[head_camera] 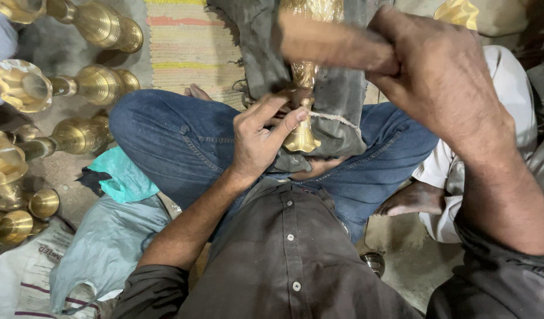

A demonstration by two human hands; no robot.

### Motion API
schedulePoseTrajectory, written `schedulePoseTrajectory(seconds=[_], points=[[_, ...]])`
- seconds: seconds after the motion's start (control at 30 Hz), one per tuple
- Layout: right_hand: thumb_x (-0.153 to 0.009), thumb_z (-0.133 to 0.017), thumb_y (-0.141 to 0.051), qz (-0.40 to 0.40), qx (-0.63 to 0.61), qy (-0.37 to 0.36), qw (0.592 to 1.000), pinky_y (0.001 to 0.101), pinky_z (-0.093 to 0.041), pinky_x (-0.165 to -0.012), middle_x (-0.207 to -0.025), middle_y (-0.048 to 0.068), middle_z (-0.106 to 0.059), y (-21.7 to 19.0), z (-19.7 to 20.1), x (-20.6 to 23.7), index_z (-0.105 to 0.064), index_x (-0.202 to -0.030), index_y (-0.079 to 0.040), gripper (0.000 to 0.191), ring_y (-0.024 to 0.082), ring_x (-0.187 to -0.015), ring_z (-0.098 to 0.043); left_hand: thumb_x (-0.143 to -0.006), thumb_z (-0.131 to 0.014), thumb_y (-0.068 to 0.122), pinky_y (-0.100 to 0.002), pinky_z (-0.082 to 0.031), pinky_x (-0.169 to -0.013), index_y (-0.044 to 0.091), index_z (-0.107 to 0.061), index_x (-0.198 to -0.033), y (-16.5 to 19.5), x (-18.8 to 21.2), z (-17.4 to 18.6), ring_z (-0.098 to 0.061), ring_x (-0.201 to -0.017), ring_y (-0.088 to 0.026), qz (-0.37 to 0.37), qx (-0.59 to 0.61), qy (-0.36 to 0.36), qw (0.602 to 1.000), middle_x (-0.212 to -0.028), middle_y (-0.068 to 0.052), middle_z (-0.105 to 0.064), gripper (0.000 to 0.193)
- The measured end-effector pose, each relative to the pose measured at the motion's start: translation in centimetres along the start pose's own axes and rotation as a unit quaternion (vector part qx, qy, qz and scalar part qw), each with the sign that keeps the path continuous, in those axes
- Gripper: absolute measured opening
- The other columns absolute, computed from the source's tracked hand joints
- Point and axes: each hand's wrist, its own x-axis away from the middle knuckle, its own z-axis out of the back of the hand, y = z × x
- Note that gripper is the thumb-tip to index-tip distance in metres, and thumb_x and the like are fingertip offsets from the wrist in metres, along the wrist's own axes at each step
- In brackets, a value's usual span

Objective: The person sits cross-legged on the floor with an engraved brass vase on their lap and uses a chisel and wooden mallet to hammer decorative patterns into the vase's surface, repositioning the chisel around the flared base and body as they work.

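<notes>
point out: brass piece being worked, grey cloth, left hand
brass piece [301, 137]: head view, on its flared end below the fingers.
grey cloth [341, 94]: head view, on the fold right of the brass.
left hand [261, 142]: head view, on the back of the hand.

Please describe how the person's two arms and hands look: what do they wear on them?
Both forearms are bare. A dark grey-brown shirt sleeve is pushed up near each elbow: left sleeve, right sleeve. The left hand wears a thin ring on one finger. The right hand shows no glove, and no ring can be seen.
</notes>
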Motion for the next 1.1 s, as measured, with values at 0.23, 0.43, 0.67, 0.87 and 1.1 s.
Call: schedulePoseTrajectory(seconds=[0.23, 0.43, 0.67, 0.87, 1.1], points=[[-0.084, -0.084, -0.009, 0.04, 0.054, 0.006, 0.998, 0.0476, -0.054, -0.072, -0.085, 0.017, -0.068, -0.2, -0.5, -0.1, -0.059, -0.103, 0.0, 0.033, 0.036, -0.082, -0.071, -0.099, -0.078, 0.01, -0.025, -0.067, -0.079, -0.003, -0.069, -0.126, -0.5, -0.2, -0.1, -0.076, -0.097, -0.013, 0.003, 0.044, -0.007, 0.999, -0.112, -0.009, -0.074, 0.031], [-0.087, -0.084, -0.013, 0.005, 0.029, -0.031, 0.999, 0.0459, -0.055, -0.07, -0.084, 0.017, -0.067, -0.1, -0.8, 0.1, -0.06, -0.109, 0.0, 0.035, 0.036, -0.081, -0.071, -0.097, -0.08, 0.009, -0.024, -0.065, -0.077, -0.003, -0.069, -0.125, -0.3, 0.1, -0.2, -0.074, -0.094, -0.012, 0.009, 0.041, 0.007, 0.999, -0.109, -0.009, -0.074, 0.032], [-0.086, -0.083, -0.014, 0.026, 0.074, 0.005, 0.997, 0.0448, -0.055, -0.072, -0.09, 0.015, -0.071, -0.5, 0.1, 0.0, -0.063, -0.11, -0.001, 0.034, 0.034, -0.081, -0.071, -0.099, -0.079, 0.008, -0.025, -0.065, -0.079, -0.001, -0.071, -0.124, -0.1, 0.0, -0.1, -0.076, -0.096, -0.012, 0.007, 0.038, 0.004, 0.999, -0.111, -0.009, -0.076, 0.028], [-0.087, -0.083, -0.015, 0.013, 0.062, -0.03, 0.998, 0.0426, -0.055, -0.073, -0.09, 0.012, -0.07, -0.2, 0.0, -0.2, -0.061, -0.105, -0.002, 0.032, 0.032, -0.085, -0.071, -0.098, -0.08, 0.008, -0.025, -0.066, -0.079, -0.002, -0.071, -0.12, -0.1, 0.1, -0.1, -0.076, -0.095, -0.013, 0.008, 0.036, 0.005, 0.999, -0.109, -0.01, -0.075, 0.026], [-0.096, -0.081, -0.02, 0.034, 0.056, 0.006, 0.998, 0.0405, -0.055, -0.074, -0.091, 0.011, -0.068, 0.1, -0.1, -0.2, -0.061, -0.109, -0.003, 0.03, 0.029, -0.084, -0.069, -0.097, -0.081, 0.01, -0.025, -0.068, -0.077, -0.002, -0.07, -0.116, -0.3, 0.0, -0.3, -0.076, -0.092, -0.014, -0.001, 0.01, 0.014, 1.0, -0.103, -0.009, -0.074, 0.025]])
